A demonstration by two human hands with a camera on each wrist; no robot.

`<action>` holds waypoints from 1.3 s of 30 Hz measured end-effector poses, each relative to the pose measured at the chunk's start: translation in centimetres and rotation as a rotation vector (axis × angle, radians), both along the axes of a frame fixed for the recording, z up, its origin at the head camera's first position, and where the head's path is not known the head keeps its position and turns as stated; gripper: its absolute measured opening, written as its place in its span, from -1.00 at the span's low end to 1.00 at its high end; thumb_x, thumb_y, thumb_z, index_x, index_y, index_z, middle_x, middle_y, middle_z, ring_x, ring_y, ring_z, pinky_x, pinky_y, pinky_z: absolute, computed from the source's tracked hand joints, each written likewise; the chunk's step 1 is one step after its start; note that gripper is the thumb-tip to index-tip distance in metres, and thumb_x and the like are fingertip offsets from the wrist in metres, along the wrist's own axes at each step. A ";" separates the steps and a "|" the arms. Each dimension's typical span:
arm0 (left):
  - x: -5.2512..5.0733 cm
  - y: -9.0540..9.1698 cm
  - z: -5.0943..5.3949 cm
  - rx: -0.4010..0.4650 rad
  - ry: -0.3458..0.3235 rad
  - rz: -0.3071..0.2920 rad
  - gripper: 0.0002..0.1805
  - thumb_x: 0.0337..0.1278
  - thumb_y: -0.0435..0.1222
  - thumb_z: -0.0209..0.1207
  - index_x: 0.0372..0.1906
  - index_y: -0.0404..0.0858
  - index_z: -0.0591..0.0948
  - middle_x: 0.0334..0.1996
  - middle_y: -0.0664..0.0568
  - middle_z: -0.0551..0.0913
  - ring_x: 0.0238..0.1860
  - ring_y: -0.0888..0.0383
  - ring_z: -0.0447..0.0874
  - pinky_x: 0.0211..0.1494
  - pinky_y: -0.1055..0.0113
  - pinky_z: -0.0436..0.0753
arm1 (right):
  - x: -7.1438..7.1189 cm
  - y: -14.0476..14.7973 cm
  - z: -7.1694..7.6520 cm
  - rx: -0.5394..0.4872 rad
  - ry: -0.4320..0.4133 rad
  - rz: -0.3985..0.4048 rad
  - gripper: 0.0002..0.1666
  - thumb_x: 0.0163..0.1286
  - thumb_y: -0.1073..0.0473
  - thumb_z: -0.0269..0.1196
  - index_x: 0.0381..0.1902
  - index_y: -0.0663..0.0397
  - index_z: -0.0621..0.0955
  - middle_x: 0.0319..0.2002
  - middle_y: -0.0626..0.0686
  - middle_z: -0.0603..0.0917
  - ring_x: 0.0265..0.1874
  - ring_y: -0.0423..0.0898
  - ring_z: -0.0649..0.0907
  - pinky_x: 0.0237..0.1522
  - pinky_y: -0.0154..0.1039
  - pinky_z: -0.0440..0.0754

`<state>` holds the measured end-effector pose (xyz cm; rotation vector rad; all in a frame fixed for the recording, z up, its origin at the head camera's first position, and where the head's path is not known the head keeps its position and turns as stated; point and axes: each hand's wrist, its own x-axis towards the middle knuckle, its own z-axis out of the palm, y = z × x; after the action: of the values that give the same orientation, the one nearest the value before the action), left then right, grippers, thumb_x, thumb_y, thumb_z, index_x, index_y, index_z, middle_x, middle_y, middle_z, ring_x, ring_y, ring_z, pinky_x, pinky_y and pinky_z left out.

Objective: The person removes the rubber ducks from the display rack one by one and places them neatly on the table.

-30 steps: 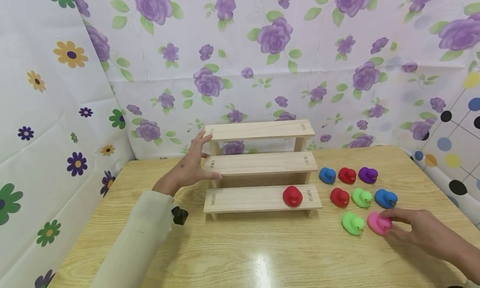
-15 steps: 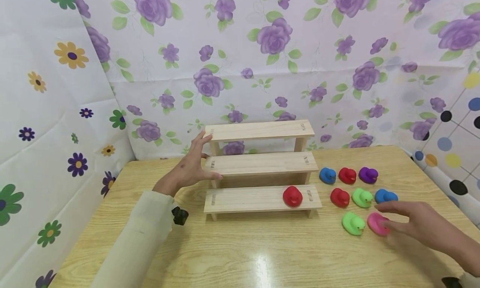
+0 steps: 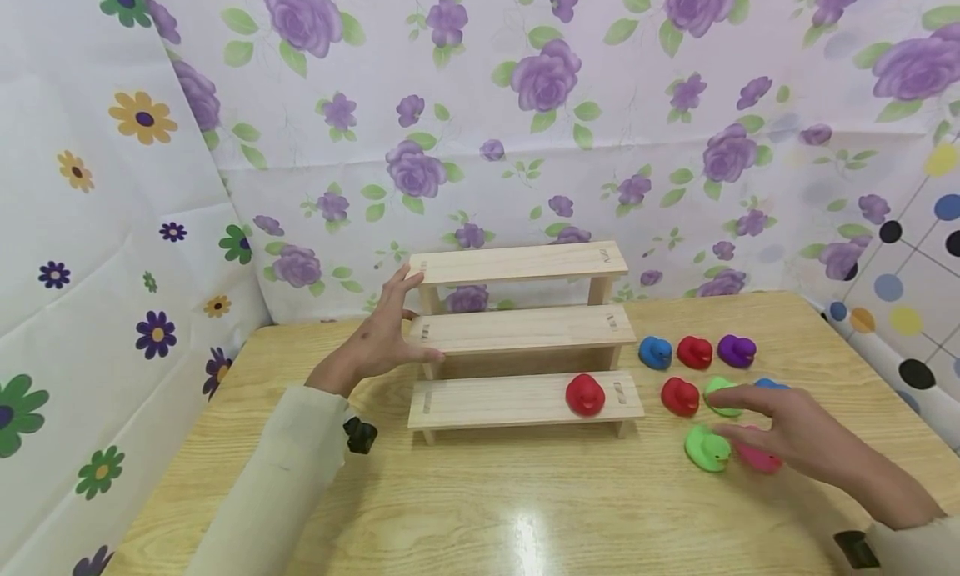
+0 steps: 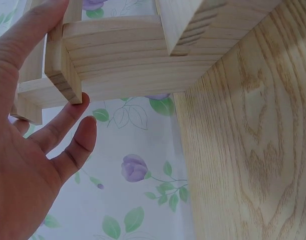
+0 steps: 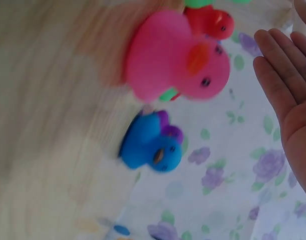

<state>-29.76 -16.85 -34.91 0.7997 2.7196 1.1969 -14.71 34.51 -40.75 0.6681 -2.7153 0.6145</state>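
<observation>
A three-tier wooden stand stands on the table, with a red toy duck near the right end of its lowest step. My left hand grips the stand's left end, fingers at the upper boards and thumb at the middle one; the left wrist view shows fingertips against a board end. With fingers extended and nothing held, my right hand hovers over the loose ducks. It partly hides a pink duck, a green duck and a blue duck. Beside its fingertips lies another green duck.
Behind these sit a blue duck, a red duck and a purple duck in a row. One more red duck lies right of the stand. Flowered cloth hangs behind the wooden table.
My right hand has come away from the pink duck, leaving it on the table, and has shifted left over the green ducks. My left hand keeps its place on the stand.
</observation>
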 end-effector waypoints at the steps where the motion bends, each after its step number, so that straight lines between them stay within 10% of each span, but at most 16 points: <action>1: 0.0 0.0 0.0 0.002 0.002 -0.001 0.32 -0.11 -0.18 0.57 0.62 -0.04 -0.14 0.58 0.11 -0.49 0.29 -0.19 0.38 0.06 -0.08 0.61 | -0.1 -0.4 0.1 -0.005 -0.003 0.004 -0.56 0.11 0.13 0.55 -0.02 0.04 0.74 -0.13 -0.07 0.78 -0.13 -0.24 0.71 -0.22 -0.22 0.70; 10: 0.1 0.0 0.0 0.007 0.002 -0.005 0.32 -0.11 -0.20 0.57 0.62 -0.07 -0.14 0.59 0.06 -0.48 0.30 -0.19 0.38 0.07 -0.11 0.60 | -1.6 -3.6 1.0 -0.073 0.059 0.125 -0.59 0.09 0.26 0.54 -0.05 0.09 0.75 -0.15 -0.03 0.79 -0.19 -0.13 0.75 -0.27 -0.43 0.64; 22: 0.1 0.0 0.1 -0.001 0.000 -0.003 0.32 -0.11 -0.17 0.57 0.62 -0.07 -0.14 0.59 0.07 -0.48 0.29 -0.19 0.38 0.04 -0.03 0.63 | -2.9 -7.4 1.4 -0.113 -0.109 0.143 -0.56 0.25 0.10 0.46 0.06 0.14 0.70 -0.02 0.04 0.75 -0.22 -0.07 0.74 -0.19 -0.13 0.73; 39: 0.0 -0.1 0.0 0.016 0.001 -0.012 0.32 -0.11 -0.19 0.57 0.62 -0.06 -0.14 0.58 0.06 -0.49 0.29 -0.20 0.38 0.06 -0.12 0.61 | -4.4 -11.3 0.6 -0.103 -0.084 0.202 -0.50 0.21 0.20 0.49 0.12 0.13 0.67 -0.04 0.01 0.75 -0.19 -0.12 0.71 -0.21 -0.18 0.69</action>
<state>-29.71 -16.90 -34.95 0.8174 2.7052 1.2173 -19.12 23.24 -40.11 0.9167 -2.6897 0.8412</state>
